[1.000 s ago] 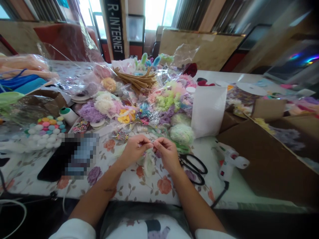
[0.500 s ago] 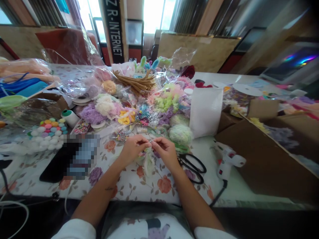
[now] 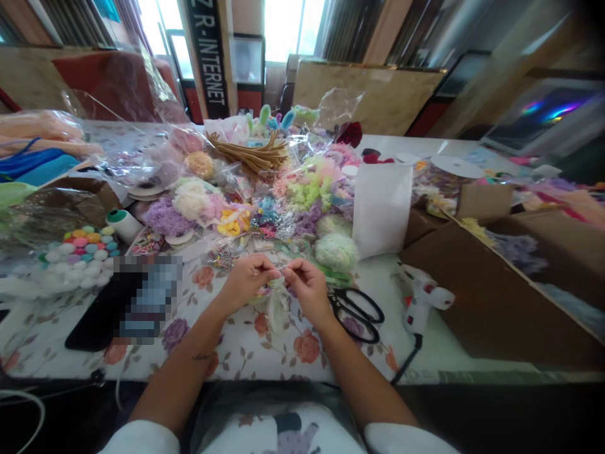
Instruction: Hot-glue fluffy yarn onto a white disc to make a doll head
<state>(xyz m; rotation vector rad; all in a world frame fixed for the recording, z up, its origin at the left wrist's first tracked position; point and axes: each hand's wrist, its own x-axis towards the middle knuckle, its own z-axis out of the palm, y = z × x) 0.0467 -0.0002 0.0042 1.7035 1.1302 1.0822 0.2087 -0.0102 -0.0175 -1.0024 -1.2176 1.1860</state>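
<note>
Over the middle of the flowered tablecloth [image 3: 236,353], my left hand [image 3: 246,284] and my right hand [image 3: 307,291] meet fingertip to fingertip. Both are closed in a pinch on a small piece, its top hidden by the fingers. From it hang pale whitish-green yarn strands [image 3: 277,309], with bits of yellow and purple beside them. Black-handled scissors [image 3: 362,312] lie just right of my right wrist. A ball of pale green yarn [image 3: 336,251] sits behind that hand. Small colourful beads in a clear bag [image 3: 224,255] lie beyond my left hand.
A white glue gun [image 3: 420,299] with its cord stands at right, before a brown cardboard box [image 3: 486,296]. At left lie a dark phone [image 3: 97,309] and bagged pompoms [image 3: 85,265]. Yarn heaps, brown stems [image 3: 250,154] and a white pouch [image 3: 382,208] crowd the back.
The view has shifted slightly, so most things sit a little further left. Both hands keep the same pinch, and the strands hang much as before.
</note>
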